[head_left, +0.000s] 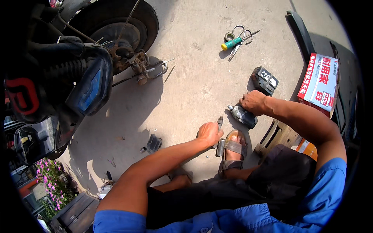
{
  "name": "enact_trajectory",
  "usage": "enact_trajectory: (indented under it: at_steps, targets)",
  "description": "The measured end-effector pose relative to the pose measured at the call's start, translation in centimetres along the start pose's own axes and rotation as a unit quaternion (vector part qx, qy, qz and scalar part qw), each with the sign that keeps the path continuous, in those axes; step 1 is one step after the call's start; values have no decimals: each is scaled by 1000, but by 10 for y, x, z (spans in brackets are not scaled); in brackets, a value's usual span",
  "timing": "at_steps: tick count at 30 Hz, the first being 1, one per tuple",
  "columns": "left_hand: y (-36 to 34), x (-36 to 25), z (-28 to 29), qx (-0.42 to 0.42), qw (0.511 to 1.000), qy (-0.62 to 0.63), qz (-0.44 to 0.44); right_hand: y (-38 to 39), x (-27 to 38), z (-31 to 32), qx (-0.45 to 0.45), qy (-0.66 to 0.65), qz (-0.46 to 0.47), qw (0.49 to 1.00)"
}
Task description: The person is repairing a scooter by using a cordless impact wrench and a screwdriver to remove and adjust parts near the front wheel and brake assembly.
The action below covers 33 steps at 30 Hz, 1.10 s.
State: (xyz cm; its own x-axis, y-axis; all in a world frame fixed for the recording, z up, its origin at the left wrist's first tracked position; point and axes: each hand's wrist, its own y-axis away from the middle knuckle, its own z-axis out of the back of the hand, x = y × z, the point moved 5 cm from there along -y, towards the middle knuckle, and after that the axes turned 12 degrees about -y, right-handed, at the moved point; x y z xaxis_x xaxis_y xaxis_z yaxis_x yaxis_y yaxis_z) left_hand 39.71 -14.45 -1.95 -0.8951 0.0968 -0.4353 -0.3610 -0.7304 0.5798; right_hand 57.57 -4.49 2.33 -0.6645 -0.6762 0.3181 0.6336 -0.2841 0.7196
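Note:
My right hand (254, 102) is wrapped round the handle of a cordless impact wrench (244, 117). The wrench's dark battery pack (265, 80) shows beyond the hand, and its bare metal drive tip points left. To the left, near my sandalled foot, the fingers of my left hand (210, 133) are closed round a slim metal socket adapter (220, 121); one end sticks up past the fingers, and its exact kind is hard to make out. A grey cylindrical socket (221, 147) is just below that hand, beside the sandal.
An electric scooter (91, 87) with its rear wheel (143, 25) fills the left side. A green screwdriver (232, 43), scissors (247, 37) and a tape roll (229, 37) lie on the concrete ahead. At right is a red-and-white box (319, 80); a small black part (154, 143) lies left.

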Motion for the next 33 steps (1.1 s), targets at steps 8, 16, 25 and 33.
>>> enact_trajectory:
  at_steps: [8,16,25,33]
  targets:
    - [5,55,80,57,942,323,78,0,-9,-9,13,-42,3,999]
    - [46,104,168,42,823,557,101,6,76,86,-61,-170,52,982]
    - [84,147,196,-3,769,626,127,6,166,138,-79,-205,209,953]
    - [114,151,213,-43,755,645,108,-10,189,163,-88,-201,214,952]
